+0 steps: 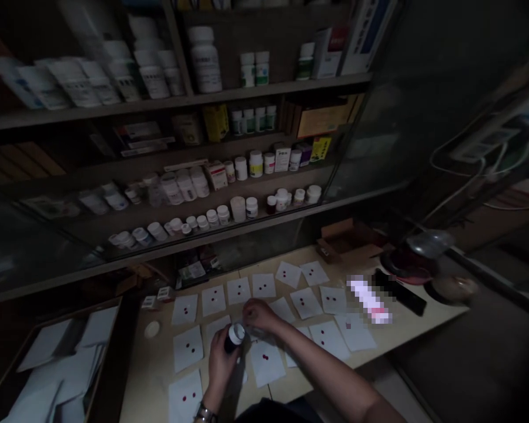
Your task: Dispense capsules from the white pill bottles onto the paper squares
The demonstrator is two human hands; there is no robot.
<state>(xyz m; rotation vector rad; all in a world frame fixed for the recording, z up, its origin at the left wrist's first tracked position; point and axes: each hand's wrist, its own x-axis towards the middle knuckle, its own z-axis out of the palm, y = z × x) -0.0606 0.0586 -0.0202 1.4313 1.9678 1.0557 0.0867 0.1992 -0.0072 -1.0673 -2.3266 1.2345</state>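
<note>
My left hand (219,365) is wrapped round a pill bottle (235,335), dark-sided with a white neck, and holds it tilted over the table. Just right of the bottle's mouth is my right hand (257,314), its fingers curled together; anything in them is too small to make out. Around both hands lie rows of white paper squares (196,390), many with two small dark red pills (265,356) on them. My forearms and hands cover some of the papers. To the left a round white lid (152,329) lies on the table.
A wooden tray of white papers (48,376) stands at the left. Shelves of medicine bottles (205,61) rise behind the table (143,376). An open cardboard box (348,241), a black phone-like object (401,292) and a blurred-out lit screen (370,301) are on the right.
</note>
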